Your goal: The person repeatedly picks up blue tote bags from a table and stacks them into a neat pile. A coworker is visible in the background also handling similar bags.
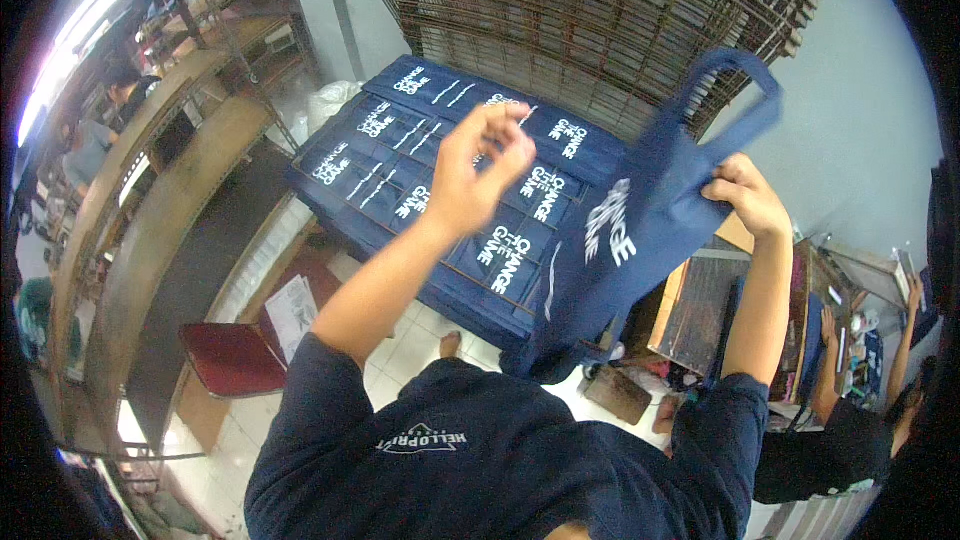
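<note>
A navy blue tote bag [645, 220] with white lettering and a looped handle hangs tilted in the air, slightly blurred. My right hand [748, 196] is closed on its edge, just below the handle. My left hand [482, 165] is raised over the bags to the left, its fingers curled but apart from the thumb, with nothing visible in it. Beneath it, flat navy bags [345, 175] with white print lie side by side in rows, covering the surface they rest on. Part of these rows is hidden behind my left arm and the hanging bag.
A large rack of rusty wire grids [600, 25] stands against the wall behind the bags. Wooden shelving [190, 155] runs along the left. A dark red chair [232, 358] with papers is at the lower left. At the right, another person [835, 440] works by a cluttered bench.
</note>
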The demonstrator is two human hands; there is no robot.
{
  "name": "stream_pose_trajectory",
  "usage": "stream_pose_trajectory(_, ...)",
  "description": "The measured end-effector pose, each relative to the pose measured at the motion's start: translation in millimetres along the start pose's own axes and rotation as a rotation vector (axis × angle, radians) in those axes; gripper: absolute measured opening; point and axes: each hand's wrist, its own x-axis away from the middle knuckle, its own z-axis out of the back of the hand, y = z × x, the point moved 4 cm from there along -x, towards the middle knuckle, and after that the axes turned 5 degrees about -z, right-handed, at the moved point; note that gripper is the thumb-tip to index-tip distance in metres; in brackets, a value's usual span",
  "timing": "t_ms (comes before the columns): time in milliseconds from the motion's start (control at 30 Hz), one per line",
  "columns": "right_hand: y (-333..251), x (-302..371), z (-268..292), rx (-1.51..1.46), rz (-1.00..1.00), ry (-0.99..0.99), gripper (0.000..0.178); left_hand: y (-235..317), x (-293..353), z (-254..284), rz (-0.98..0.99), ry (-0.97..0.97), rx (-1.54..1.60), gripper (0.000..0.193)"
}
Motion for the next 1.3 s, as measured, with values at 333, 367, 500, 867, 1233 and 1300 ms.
stream_pose_trajectory(333,-80,-46,-52,0.226,0.148,-0.695,0.036,-106,27,11,0.622,-0.192,0.635,0.053)
stream_pose_trajectory(367,-86,-51,-60,0.178,0.149,-0.650,0.036,-97,21,15,0.587,-0.178,0.657,0.049)
stream_pose_trajectory(500,-68,-77,-50,0.447,0.241,0.011,0.040,-91,-6,27,0.495,-0.134,0.545,0.036)
stream_pose_trajectory(867,92,13,-355,-1.120,-0.813,-0.171,0.070,-150,-46,160,0.607,0.460,0.727,0.040)
stream_pose_trajectory(1233,12,-159,-426,-1.059,-0.469,0.125,0.050,-258,-66,315,0.698,0.575,0.617,0.045)
stream_pose_trajectory(1300,7,-204,-438,-1.001,-0.399,0.182,0.048,-302,-82,346,0.744,0.594,0.692,0.045)
